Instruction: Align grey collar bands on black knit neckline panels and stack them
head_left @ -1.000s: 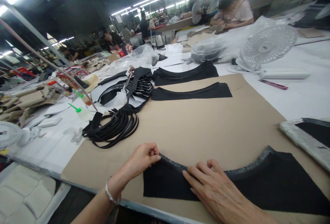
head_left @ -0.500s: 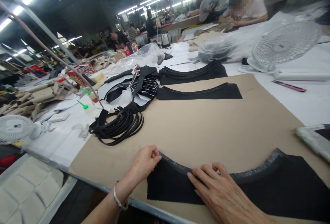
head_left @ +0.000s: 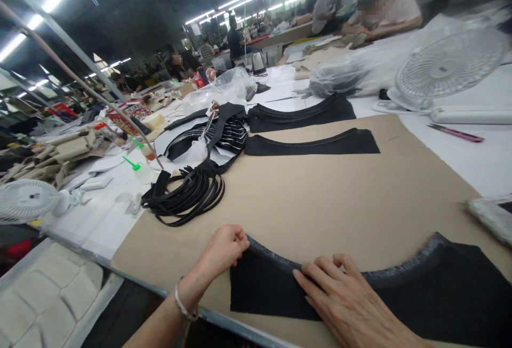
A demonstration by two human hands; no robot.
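Observation:
A black fabric piece (head_left: 420, 300) with a curved grey-edged neckline lies on the brown cardboard sheet (head_left: 320, 198) at the table's near edge. My left hand (head_left: 224, 249) is closed, pinching the left end of that curved edge. My right hand (head_left: 344, 300) lies flat on the fabric with fingers stretched out, fingertips pressing on the curved edge a little right of the left hand. A bracelet sits on my left wrist.
A bundle of black strips (head_left: 188, 196) lies left of centre. Two more black curved pieces (head_left: 312, 145) lie further back. White fans stand at the far right (head_left: 448, 65) and far left (head_left: 28, 198). Plastic bags, a pink tool (head_left: 456, 133) and other people are beyond.
The view has shifted slightly, so everything sits a little further right. Both hands keep the same hold on the curved edge.

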